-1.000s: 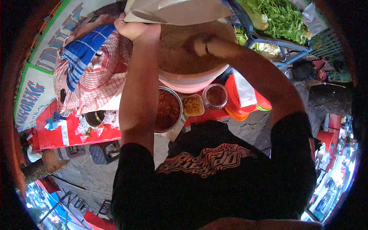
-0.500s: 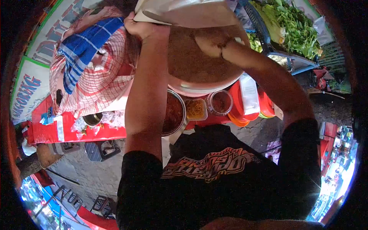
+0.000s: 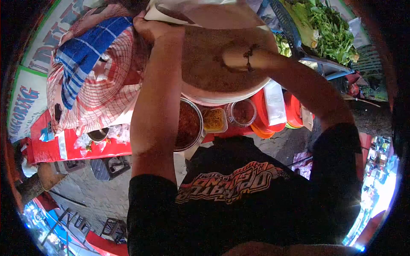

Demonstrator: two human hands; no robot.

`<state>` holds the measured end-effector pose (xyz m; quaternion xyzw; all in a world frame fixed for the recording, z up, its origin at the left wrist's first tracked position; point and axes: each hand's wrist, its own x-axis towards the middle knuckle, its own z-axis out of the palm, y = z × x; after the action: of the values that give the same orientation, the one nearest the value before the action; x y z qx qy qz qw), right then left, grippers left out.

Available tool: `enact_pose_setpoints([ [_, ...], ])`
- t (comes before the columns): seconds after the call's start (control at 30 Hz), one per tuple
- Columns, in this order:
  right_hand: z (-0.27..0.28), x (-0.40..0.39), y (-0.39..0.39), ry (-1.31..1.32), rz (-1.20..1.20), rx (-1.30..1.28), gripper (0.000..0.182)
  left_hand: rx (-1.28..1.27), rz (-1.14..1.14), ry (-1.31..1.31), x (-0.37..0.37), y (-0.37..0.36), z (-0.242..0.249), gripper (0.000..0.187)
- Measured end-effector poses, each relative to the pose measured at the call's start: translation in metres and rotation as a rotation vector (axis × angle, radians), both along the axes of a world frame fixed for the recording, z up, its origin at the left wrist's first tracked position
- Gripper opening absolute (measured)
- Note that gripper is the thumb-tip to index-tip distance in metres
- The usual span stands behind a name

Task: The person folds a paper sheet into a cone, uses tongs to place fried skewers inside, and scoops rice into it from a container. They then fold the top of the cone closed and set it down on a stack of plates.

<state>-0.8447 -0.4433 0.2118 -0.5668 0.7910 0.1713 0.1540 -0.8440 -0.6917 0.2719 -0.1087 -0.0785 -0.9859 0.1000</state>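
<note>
At the top left, my left hand (image 3: 146,26) is closed on the edge of a pale paper sheet (image 3: 213,15), which curls up over the far side of a big round tub (image 3: 222,99). A brown surface (image 3: 200,64) fills the tub; its material is hard to make out. My right hand (image 3: 232,59) reaches into the tub over this brown surface, with a dark bracelet (image 3: 248,57) at the wrist. Its fingers are hidden and in shadow, so what they hold cannot be told.
Near the tub stand a round pot of red sauce (image 3: 188,123), a box of yellow shreds (image 3: 215,120), a clear tub of dark red food (image 3: 242,112) and red-orange plates (image 3: 273,117). Checked cloths (image 3: 98,72) lie left; a blue crate (image 3: 290,38) with leafy greens (image 3: 326,32) stands right.
My right hand has shifted slightly and its wrist has turned over the brown surface. My left hand keeps the paper's edge, and the whole view has moved a little.
</note>
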Motion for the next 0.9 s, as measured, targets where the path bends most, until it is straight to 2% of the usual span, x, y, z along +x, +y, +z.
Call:
enact_pose_setpoints([
  [0.03, 0.002, 0.001, 0.007, 0.006, 0.009, 0.004, 0.033, 0.02, -0.019, 0.032, -0.001, -0.002, 0.001, 0.066],
  [0.1, -0.003, 0.012, 0.028, -0.745, -0.529, -0.686, 0.032, 0.051, -0.064, 0.073, 0.006, -0.005, -0.001, 0.066],
  [0.13, 0.015, 0.019, 0.021, -0.746, -0.535, -0.689, 0.032, 0.066, -0.097, 0.097, 0.007, -0.004, 0.001, 0.066],
  [0.2, 0.066, 0.025, -0.005, -0.353, -0.594, -0.385, 0.033, 0.085, -0.147, 0.023, 0.016, -0.003, 0.024, 0.066],
  [0.23, 0.045, 0.01, -0.01, -0.348, -0.588, -0.385, 0.033, 0.101, -0.181, -0.049, 0.02, -0.005, 0.033, 0.065],
  [0.3, -0.023, -0.02, -0.016, 0.18, -0.329, -0.381, 0.036, 0.059, -0.175, -0.07, 0.026, -0.005, 0.03, 0.065],
  [0.33, -0.02, -0.016, -0.017, 0.177, -0.333, -0.387, 0.036, 0.011, -0.183, -0.079, 0.025, -0.004, 0.03, 0.064],
  [0.37, -0.014, 0.003, -0.014, -0.047, -0.441, -0.456, 0.036, 0.005, -0.187, -0.077, 0.02, -0.003, 0.028, 0.064],
  [0.47, 0.011, 0.04, -0.006, -0.737, -0.706, -0.631, 0.036, -0.079, 0.042, -0.111, -0.008, 0.0, 0.005, 0.06],
  [0.5, 0.017, 0.066, -0.048, -0.978, -0.787, -0.678, 0.036, -0.108, 0.119, -0.126, -0.014, 0.0, -0.005, 0.058],
  [0.53, 0.024, 0.076, -0.049, -1.221, -0.866, -0.722, 0.036, -0.138, 0.192, -0.14, -0.017, 0.0, -0.011, 0.057],
  [0.57, 0.029, 0.071, 0.001, -1.465, -0.939, -0.761, 0.037, -0.143, 0.192, -0.135, -0.016, 0.0, -0.015, 0.057],
  [0.6, 0.035, 0.07, -0.001, -1.711, -1.004, -0.788, 0.037, -0.149, 0.191, -0.177, -0.017, -0.001, -0.017, 0.056],
  [0.63, 0.017, 0.057, 0.011, -1.712, -0.997, -0.787, 0.037, -0.155, 0.192, -0.223, -0.016, -0.002, -0.017, 0.055],
  [0.67, -0.018, 0.033, 0.032, -1.415, -0.849, -0.715, 0.035, -0.158, 0.195, -0.219, -0.013, 0.0, -0.009, 0.055],
  [0.7, -0.037, 0.018, 0.043, -1.119, -0.702, -0.638, 0.033, -0.171, 0.251, -0.324, -0.005, 0.007, 0.003, 0.055],
  [0.73, -0.01, 0.021, 0.031, -1.117, -0.7, -0.641, 0.033, -0.183, 0.307, -0.431, 0.001, 0.011, 0.01, 0.054],
  [0.8, 0.086, 0.036, -0.005, -0.466, -0.087, -0.048, 0.032, -0.185, 0.281, -0.413, 0.005, 0.012, 0.011, 0.053],
  [0.83, 0.103, 0.039, -0.002, -0.461, -0.092, -0.05, 0.032, -0.184, 0.254, -0.396, 0.004, 0.012, 0.01, 0.052],
  [0.9, 0.125, 0.041, 0.005, -0.683, -0.325, -0.198, 0.032, -0.221, 0.312, -0.412, -0.009, 0.003, -0.007, 0.052],
])
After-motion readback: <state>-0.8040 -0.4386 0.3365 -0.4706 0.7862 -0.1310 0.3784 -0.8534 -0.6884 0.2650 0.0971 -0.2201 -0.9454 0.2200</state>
